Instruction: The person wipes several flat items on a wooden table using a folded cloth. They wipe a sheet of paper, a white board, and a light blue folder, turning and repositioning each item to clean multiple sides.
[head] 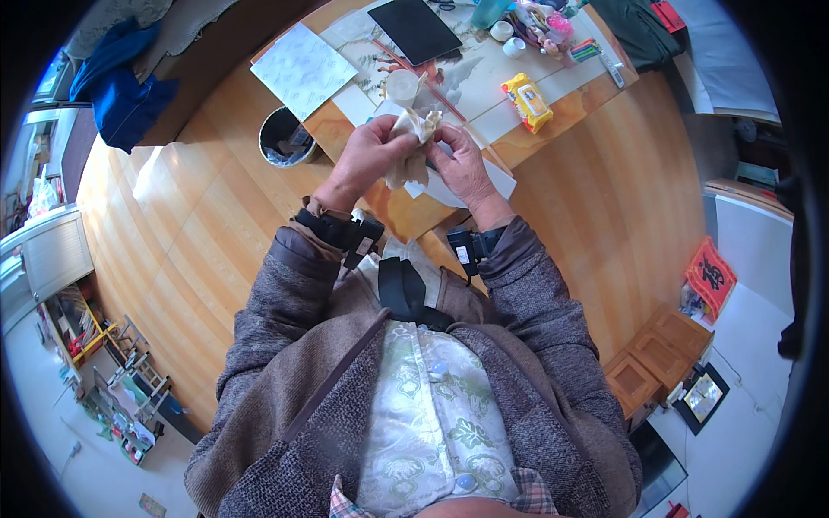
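Observation:
Between my two hands, over the near edge of the table, is a crumpled off-white piece of cloth or paper; which of the two I cannot tell. My left hand grips it from the left, thumb on top. From the right, the fingers of my right hand pinch its edge. A twisted end of the piece sticks up between the fingertips. Just beyond the hands stands a translucent round container. White paper sheets lie below my hands on the table, partly hidden by them.
On the wooden table lie a black tablet, a patterned sheet, a thin reddish rod and a yellow wipes pack. Small white jars and colored pens sit farther right. A waste bin stands left of the table.

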`<action>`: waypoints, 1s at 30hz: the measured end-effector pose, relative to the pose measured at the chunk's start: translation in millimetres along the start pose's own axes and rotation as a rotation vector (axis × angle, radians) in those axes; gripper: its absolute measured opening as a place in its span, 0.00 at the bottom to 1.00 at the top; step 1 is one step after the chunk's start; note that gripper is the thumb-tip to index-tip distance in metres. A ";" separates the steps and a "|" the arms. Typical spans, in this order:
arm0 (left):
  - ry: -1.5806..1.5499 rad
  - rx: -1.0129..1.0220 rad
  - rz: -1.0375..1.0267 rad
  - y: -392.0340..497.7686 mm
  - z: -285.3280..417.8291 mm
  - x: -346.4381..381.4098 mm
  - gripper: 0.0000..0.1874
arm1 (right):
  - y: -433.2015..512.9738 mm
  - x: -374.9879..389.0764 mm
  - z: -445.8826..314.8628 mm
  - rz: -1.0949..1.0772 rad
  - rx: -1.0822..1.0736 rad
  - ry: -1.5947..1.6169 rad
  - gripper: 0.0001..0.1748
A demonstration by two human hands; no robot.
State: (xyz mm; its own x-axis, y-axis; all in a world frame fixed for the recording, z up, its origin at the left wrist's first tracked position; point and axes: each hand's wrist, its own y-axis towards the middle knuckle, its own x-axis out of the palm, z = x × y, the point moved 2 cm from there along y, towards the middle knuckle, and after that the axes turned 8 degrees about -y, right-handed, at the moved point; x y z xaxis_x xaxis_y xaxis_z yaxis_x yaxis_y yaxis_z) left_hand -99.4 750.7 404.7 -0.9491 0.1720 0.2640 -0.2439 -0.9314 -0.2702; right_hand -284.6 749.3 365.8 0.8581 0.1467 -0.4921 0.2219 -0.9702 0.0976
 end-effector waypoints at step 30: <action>0.431 0.309 -0.182 -10.8 42.4 -18.0 0.10 | -18.9 14.9 -17.2 0.136 -0.096 -0.142 0.14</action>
State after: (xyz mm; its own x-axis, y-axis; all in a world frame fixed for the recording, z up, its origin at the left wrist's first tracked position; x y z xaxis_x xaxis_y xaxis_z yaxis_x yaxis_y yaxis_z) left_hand -71.2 744.0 442.1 -0.9087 0.3935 -0.1393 -0.4028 -0.9141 0.0456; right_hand -268.0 773.1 371.5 0.8108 -0.0197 -0.5849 0.1573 -0.9554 0.2501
